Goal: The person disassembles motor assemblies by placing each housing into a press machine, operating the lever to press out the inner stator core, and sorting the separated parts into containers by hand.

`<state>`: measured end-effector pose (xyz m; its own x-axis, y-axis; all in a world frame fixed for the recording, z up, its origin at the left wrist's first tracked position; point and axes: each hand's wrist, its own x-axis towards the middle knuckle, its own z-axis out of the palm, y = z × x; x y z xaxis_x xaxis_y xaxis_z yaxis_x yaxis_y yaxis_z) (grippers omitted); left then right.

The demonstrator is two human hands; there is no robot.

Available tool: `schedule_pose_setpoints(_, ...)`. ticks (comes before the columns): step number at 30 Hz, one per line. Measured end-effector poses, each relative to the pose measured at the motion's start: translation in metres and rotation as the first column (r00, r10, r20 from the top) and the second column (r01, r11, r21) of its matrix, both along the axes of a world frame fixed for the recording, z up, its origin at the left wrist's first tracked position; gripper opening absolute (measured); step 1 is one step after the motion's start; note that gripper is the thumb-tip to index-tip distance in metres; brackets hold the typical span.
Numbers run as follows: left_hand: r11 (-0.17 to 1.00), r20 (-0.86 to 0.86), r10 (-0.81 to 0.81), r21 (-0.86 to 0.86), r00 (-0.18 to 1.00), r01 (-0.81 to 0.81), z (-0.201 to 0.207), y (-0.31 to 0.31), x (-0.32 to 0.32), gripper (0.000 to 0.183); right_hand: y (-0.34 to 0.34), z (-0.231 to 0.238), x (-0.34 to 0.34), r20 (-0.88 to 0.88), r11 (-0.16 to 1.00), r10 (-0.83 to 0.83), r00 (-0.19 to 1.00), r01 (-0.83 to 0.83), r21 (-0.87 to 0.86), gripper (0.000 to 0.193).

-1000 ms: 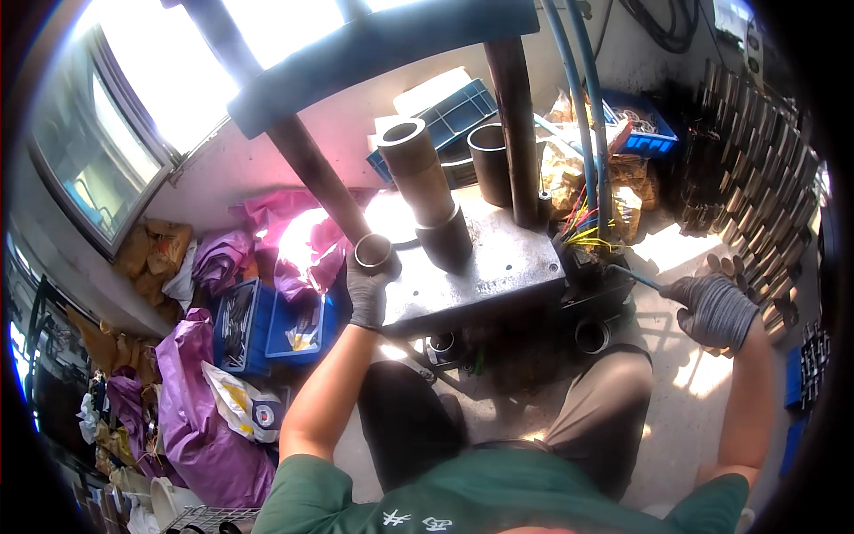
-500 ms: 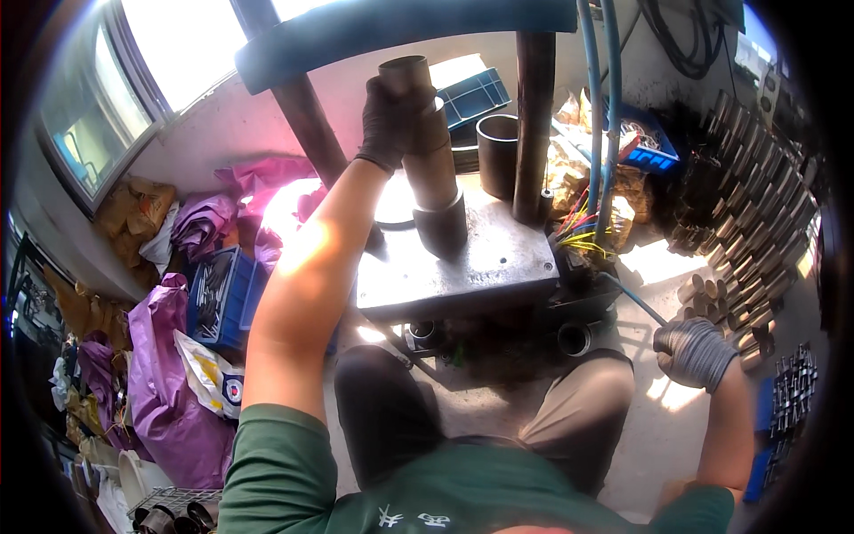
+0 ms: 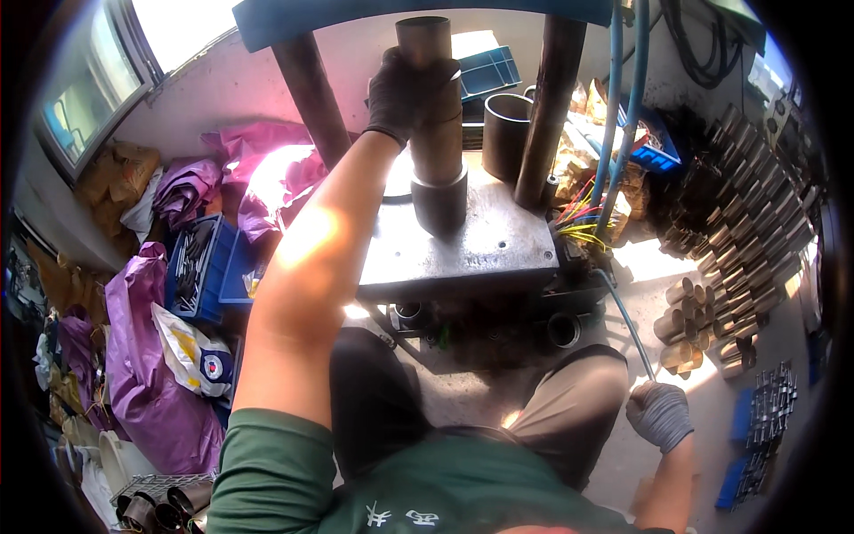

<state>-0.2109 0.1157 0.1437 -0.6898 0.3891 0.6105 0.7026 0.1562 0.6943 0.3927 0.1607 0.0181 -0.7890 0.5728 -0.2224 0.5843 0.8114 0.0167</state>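
L. gloved hand (image 3: 405,93) w/ grip closed round upright steel tube (image 3: 431,107) seated in die collar (image 3: 439,203) on press plate (image 3: 498,245), steadying it; R. gloved hand (image 3: 660,414) fisted low, contents unclear.

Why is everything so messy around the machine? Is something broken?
Nothing looks broken. The left hand grips an upright metal tube on the press plate. Purple bags lie crumpled on the floor, and loose coloured wires spill beside the plate.

Counted: two gloved hands, left hand (image 3: 405,93) and right hand (image 3: 659,414), two dark press columns (image 3: 307,89), two blue hoses (image 3: 623,107).
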Motion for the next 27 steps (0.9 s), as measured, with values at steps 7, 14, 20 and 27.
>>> schedule_pose_setpoints(7, 0.999, -0.032, 0.035, 0.007, 0.999, -0.035, 0.0017, -0.0033, 0.0088, 0.091, -0.0087, 0.0046, -0.004, -0.139, 0.998, -0.068, 0.988, 0.066, -0.018, 0.037)
schedule_pose_setpoints(14, 0.999, -0.055, 0.024, 0.044, 0.998, -0.022, -0.0011, -0.0014, 0.0081, 0.089, -0.009, 0.0032, -0.0031, -0.203, 0.995, -0.093, 0.975, 0.085, -0.047, 0.052)
schedule_pose_setpoints(20, 0.999, -0.073, 0.054, 0.001, 0.996, -0.054, -0.0015, 0.0004, 0.0057, 0.092, -0.0076, 0.0039, -0.0017, -0.158, 0.995, -0.102, 0.982, 0.098, -0.034, 0.052)
schedule_pose_setpoints(27, 0.998, -0.136, 0.031, 0.057, 0.99, -0.023, -0.0065, 0.0022, 0.0022, 0.094, -0.0117, 0.006, -0.0067, -0.147, 0.986, -0.163, 0.975, 0.158, -0.05, 0.048)
